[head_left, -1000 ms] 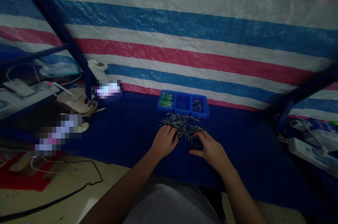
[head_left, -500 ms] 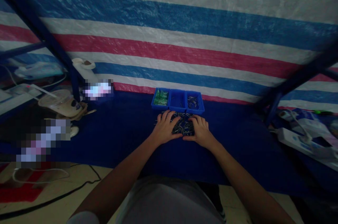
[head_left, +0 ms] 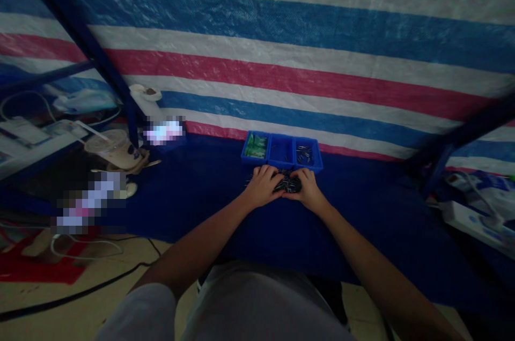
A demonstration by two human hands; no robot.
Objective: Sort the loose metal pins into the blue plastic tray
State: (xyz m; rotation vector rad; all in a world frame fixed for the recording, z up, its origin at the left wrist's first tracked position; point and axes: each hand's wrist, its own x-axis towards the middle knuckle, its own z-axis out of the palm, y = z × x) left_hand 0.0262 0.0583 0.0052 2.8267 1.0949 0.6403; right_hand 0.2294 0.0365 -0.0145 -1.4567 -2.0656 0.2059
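A heap of small, thin, dark metal pieces, which look like screws or pins, lies on the blue table between my hands. My left hand is curved around its left side, with a few loose pieces showing past the fingers. Against the right side presses my right hand, its fingers bent around the edge of the heap. Just beyond my fingertips stands a blue three-part tray. Green-and-clear small packets fill its left compartment, few pieces lie in the middle, and more metal pieces are in the right one.
A striped plastic sheet hangs behind the blue table. At left are a drink cup, a blurred-out lit screen and a white roll. A white power strip lies at right. Dark frame bars slant on both sides.
My hands have come closer together and squeezed the spread metal pieces into a smaller, tighter heap. The whole view has shifted slightly, so things appear further right.
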